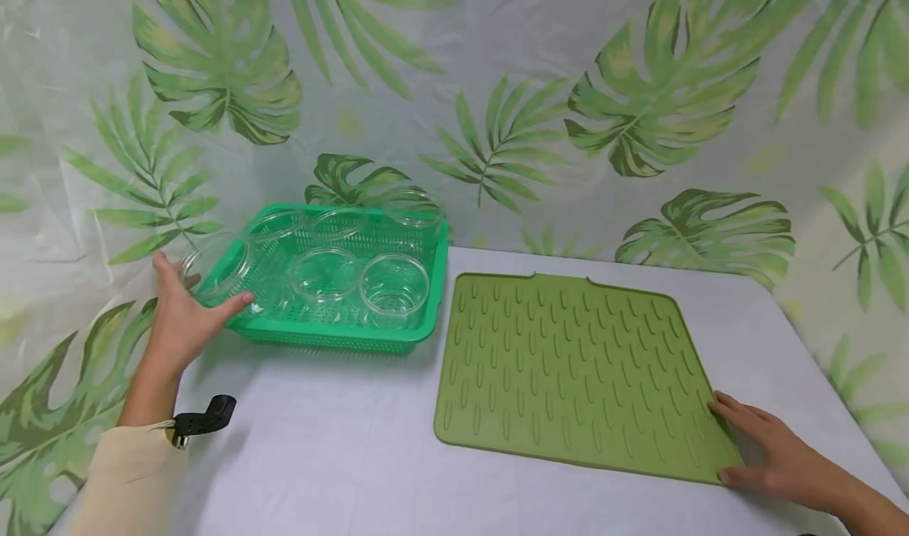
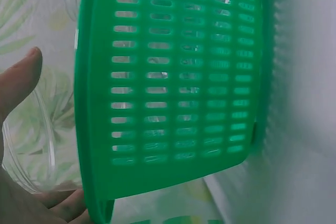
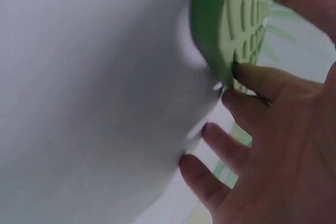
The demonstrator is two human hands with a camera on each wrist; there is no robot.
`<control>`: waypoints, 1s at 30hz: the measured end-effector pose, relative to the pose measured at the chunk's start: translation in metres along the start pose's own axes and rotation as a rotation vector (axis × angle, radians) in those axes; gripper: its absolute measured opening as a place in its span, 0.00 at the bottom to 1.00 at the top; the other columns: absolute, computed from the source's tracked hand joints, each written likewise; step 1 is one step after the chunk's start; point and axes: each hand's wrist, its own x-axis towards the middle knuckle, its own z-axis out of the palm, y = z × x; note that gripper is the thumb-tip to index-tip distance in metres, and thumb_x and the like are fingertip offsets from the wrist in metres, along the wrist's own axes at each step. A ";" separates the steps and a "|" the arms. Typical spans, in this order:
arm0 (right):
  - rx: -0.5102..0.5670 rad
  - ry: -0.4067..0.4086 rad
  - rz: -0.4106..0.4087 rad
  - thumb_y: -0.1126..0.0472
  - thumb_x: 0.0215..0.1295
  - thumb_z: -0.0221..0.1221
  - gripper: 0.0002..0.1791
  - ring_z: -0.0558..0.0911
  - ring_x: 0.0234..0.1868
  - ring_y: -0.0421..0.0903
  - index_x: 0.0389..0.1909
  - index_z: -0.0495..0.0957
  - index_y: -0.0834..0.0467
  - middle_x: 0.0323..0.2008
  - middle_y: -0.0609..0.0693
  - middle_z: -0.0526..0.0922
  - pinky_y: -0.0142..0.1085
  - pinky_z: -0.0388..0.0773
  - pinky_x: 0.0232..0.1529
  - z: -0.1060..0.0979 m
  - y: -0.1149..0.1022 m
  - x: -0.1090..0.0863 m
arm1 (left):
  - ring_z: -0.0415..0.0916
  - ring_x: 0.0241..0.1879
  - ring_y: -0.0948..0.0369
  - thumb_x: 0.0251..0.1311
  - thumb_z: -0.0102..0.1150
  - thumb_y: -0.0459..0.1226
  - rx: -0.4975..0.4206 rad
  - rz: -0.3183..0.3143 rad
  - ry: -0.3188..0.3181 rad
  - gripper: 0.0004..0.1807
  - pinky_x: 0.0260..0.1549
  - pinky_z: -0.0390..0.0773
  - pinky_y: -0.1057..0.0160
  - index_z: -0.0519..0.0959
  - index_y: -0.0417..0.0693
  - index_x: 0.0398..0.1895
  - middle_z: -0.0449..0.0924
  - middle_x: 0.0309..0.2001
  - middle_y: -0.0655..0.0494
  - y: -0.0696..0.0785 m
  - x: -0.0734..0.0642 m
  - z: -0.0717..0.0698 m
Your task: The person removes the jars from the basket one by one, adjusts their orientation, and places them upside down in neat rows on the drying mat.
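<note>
A clear round bowl point(image 1: 216, 266) is in my left hand point(image 1: 186, 311), tilted over the left end of the green basket point(image 1: 341, 332). The thumb and fingers spread around its sides. In the left wrist view, the bowl point(image 2: 42, 145) shows between thumb and fingers, beside the basket's slotted wall point(image 2: 173, 77). Several more clear bowls point(image 1: 394, 285) sit in the basket. My right hand point(image 1: 788, 457) touches the right edge of a ridged green mat point(image 1: 561, 362), thumb near its front corner. In the right wrist view, fingertips point(image 3: 247, 74) meet the mat's edge point(image 3: 210, 30).
The mat and basket lie on a white-covered table point(image 1: 341, 433), basket at the back left, mat to its right. A leaf-patterned cloth point(image 1: 497, 110) hangs behind and along the sides. A black wrist mount point(image 1: 206, 419) sticks out from the left wrist.
</note>
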 end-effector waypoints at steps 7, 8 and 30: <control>0.001 -0.045 0.047 0.59 0.42 0.75 0.60 0.32 0.65 0.08 0.78 0.53 0.42 0.69 0.09 0.37 0.36 0.35 0.75 0.003 0.003 -0.010 | 0.47 0.77 0.40 0.58 0.67 0.53 -0.087 -0.069 -0.007 0.70 0.67 0.57 0.34 0.14 0.56 0.75 0.44 0.80 0.42 -0.002 -0.003 0.003; 0.006 -0.045 0.047 0.59 0.42 0.75 0.60 0.31 0.65 0.09 0.78 0.54 0.43 0.69 0.09 0.37 0.37 0.33 0.75 0.003 0.004 -0.010 | 0.48 0.77 0.41 0.58 0.67 0.53 -0.087 -0.065 -0.002 0.69 0.67 0.58 0.34 0.16 0.55 0.76 0.45 0.80 0.42 -0.003 -0.003 0.004; -0.010 -0.047 0.003 0.60 0.40 0.75 0.62 0.31 0.65 0.07 0.77 0.52 0.35 0.66 0.07 0.35 0.05 0.28 0.49 0.002 0.004 -0.002 | 0.52 0.74 0.40 0.56 0.69 0.53 -0.097 -0.039 0.082 0.62 0.67 0.58 0.35 0.35 0.50 0.80 0.53 0.76 0.41 0.003 0.000 0.009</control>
